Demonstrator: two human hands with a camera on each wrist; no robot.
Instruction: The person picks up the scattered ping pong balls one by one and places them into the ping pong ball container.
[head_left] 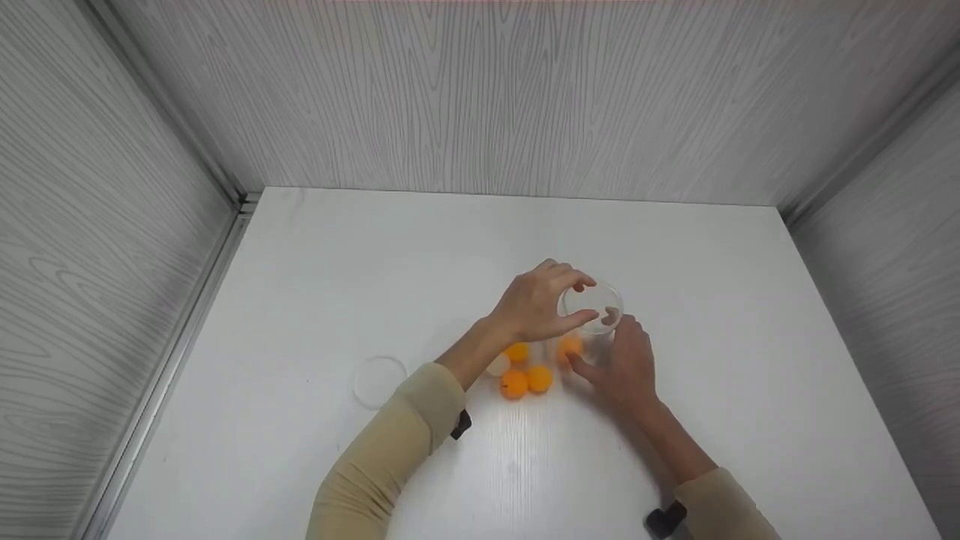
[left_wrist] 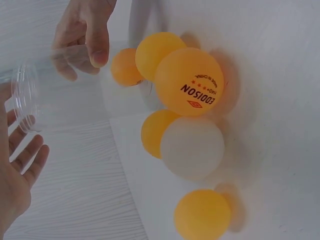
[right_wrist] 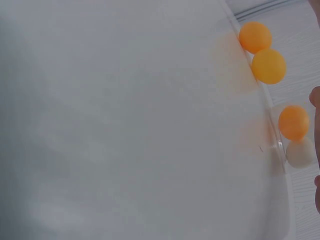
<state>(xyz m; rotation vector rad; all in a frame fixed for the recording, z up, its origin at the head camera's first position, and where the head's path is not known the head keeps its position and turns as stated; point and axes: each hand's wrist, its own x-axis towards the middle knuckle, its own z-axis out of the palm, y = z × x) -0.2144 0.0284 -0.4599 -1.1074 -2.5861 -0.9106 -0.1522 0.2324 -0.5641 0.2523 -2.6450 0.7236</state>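
Observation:
My right hand point(head_left: 628, 367) grips the side of a clear plastic jar point(left_wrist: 75, 100), thumb on one side and fingers on the other. The jar stands upright with its round mouth facing up. Over its rim point(head_left: 621, 300) is my left hand point(head_left: 536, 304), thumb and fingers spread apart with nothing visible between them. An orange table tennis ball point(head_left: 570, 349) shows beside the right thumb and overlaps the jar's wall. Under the left forearm sit several more orange balls point(head_left: 514, 384), one printed EDDISON, and a white ball point(left_wrist: 192, 148).
A clear round lid point(head_left: 380, 382) lies flat on the white table point(head_left: 322, 262), left of the balls and near the left sleeve. Wood-grain panels point(head_left: 465, 97) enclose the table at the back and both sides.

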